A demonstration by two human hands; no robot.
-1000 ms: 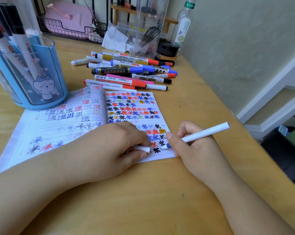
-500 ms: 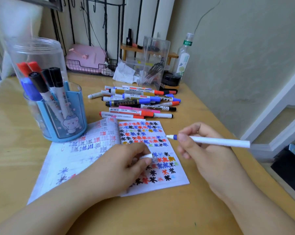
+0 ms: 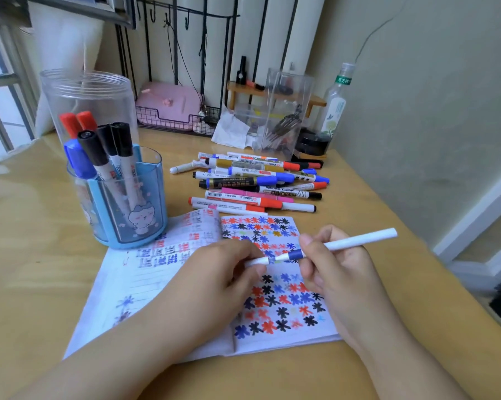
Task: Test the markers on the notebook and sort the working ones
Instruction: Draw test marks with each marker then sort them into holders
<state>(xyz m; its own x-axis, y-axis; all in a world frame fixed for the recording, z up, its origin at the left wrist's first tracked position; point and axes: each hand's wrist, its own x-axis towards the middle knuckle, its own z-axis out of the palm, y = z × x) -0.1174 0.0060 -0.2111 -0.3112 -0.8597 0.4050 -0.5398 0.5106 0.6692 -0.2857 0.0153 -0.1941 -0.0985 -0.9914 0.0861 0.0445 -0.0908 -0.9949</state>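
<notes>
Desk: pale wood, smooth, glossy sheen at left of frame. Notebook: matt lined paper, right page covered in ink blots. White marker, centre right: smooth matt plastic barrel. Pen cup, left: translucent blue plastic, shiny. Jar behind it: clear ribbed plastic. Wire basket, upper centre: black metal mesh. Wall, right: rough matt plaster.

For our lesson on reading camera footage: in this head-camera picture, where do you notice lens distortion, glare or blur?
Head view: the wide lens bows the table edge and the forearms swell near the bottom; daylight from the left puts a pale sheen on the table by the clear jar; the top left corner is smeared; the white marker and notebook stay fairly sharp.
</notes>
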